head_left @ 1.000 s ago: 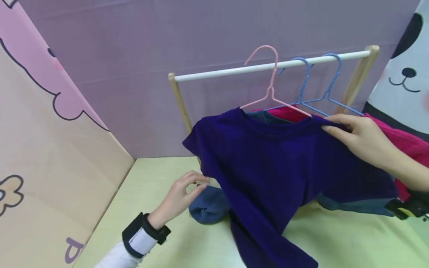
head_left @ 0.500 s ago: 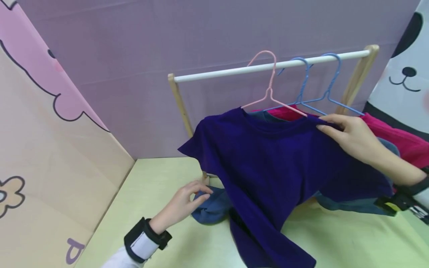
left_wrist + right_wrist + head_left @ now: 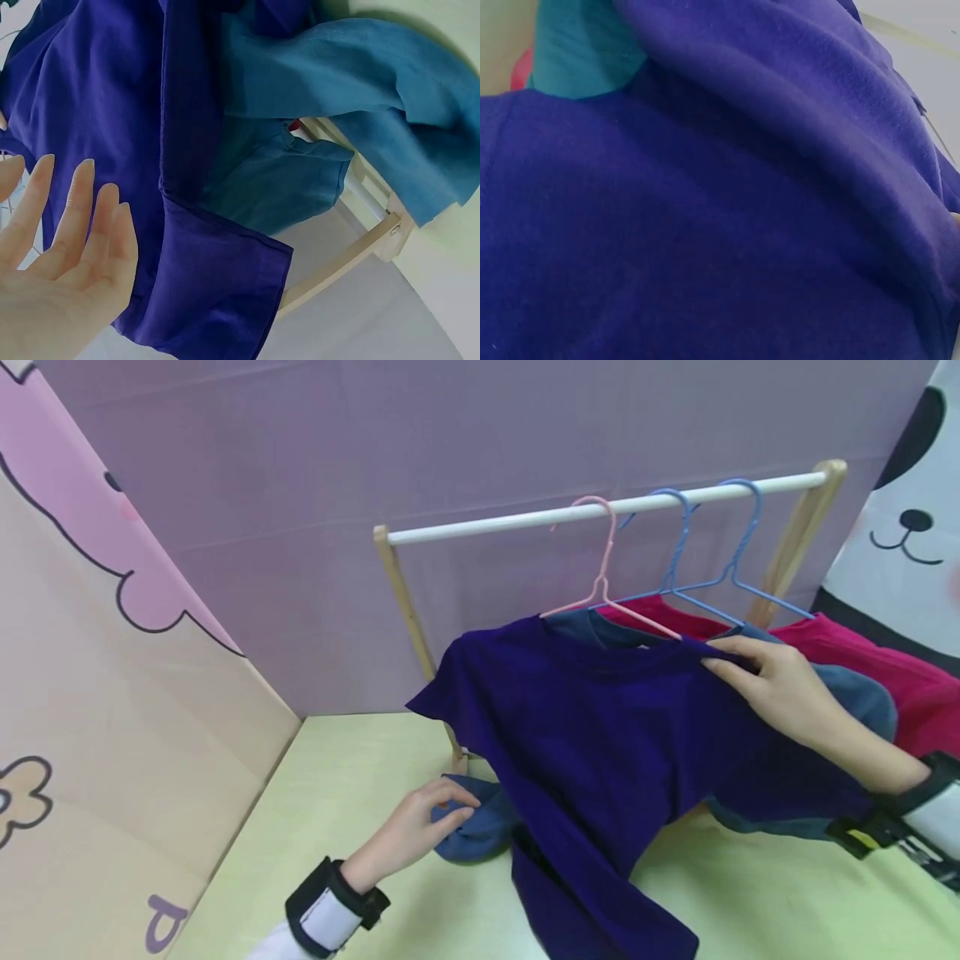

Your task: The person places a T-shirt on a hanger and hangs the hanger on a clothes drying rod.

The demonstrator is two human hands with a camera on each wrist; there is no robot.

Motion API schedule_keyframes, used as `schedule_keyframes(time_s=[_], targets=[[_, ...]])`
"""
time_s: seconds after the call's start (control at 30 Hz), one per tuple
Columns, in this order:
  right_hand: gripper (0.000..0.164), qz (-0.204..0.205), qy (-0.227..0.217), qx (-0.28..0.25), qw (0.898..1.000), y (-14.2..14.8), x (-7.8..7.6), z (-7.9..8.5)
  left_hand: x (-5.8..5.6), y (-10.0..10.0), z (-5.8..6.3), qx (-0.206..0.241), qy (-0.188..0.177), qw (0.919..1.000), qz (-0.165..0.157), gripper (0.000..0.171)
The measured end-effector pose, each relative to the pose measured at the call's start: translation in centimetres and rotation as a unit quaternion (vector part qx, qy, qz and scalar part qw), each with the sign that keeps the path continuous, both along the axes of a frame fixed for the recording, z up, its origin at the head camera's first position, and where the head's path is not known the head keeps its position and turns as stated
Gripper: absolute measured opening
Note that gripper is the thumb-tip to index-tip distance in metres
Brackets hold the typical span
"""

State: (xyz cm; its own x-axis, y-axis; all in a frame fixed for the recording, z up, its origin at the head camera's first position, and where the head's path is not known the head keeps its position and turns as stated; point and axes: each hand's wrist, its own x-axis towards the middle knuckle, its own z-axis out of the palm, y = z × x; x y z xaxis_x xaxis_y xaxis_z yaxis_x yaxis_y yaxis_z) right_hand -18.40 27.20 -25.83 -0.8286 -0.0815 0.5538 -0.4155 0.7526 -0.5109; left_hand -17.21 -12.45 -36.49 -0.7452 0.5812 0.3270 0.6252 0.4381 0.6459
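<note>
A dark purple T-shirt [image 3: 592, 735] hangs on a pink wire hanger [image 3: 602, 585], its lower part reaching down over the table. The hanger's hook loops over the white rail [image 3: 517, 520], with its tip showing behind and below the rail. My right hand [image 3: 783, 693] pinches the shirt's shoulder beside the neckline between thumb and fingers. In the right wrist view, purple cloth [image 3: 705, 225] hides nearly all of that hand. My left hand [image 3: 423, 822] hovers left of the shirt with relaxed fingers, holding nothing; the left wrist view shows those fingers [image 3: 71, 210] extended before the cloth.
Two blue hangers [image 3: 675, 547] hang farther right on the rail, bearing a teal-blue garment [image 3: 858, 693] and a crimson garment [image 3: 918, 710] behind the purple shirt. Wooden posts [image 3: 408, 602] support the rail. Printed panels and a purple-grey wall [image 3: 300, 460] surround the pale table [image 3: 360, 760].
The pink hanger has come down, its hook going from above the rail to over it. My right hand has shifted left and slightly down with the shirt; my left hand has lowered slightly.
</note>
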Motion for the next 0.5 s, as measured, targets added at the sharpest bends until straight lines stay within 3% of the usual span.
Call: schedule_keyframes(time_s=[0.5], targets=[[0.022, -0.008, 0.047, 0.036, 0.998, -0.25, -0.02, -0.37, 0.14, 0.01, -0.89, 0.001, -0.03, 0.9995, 0.014, 0.016]])
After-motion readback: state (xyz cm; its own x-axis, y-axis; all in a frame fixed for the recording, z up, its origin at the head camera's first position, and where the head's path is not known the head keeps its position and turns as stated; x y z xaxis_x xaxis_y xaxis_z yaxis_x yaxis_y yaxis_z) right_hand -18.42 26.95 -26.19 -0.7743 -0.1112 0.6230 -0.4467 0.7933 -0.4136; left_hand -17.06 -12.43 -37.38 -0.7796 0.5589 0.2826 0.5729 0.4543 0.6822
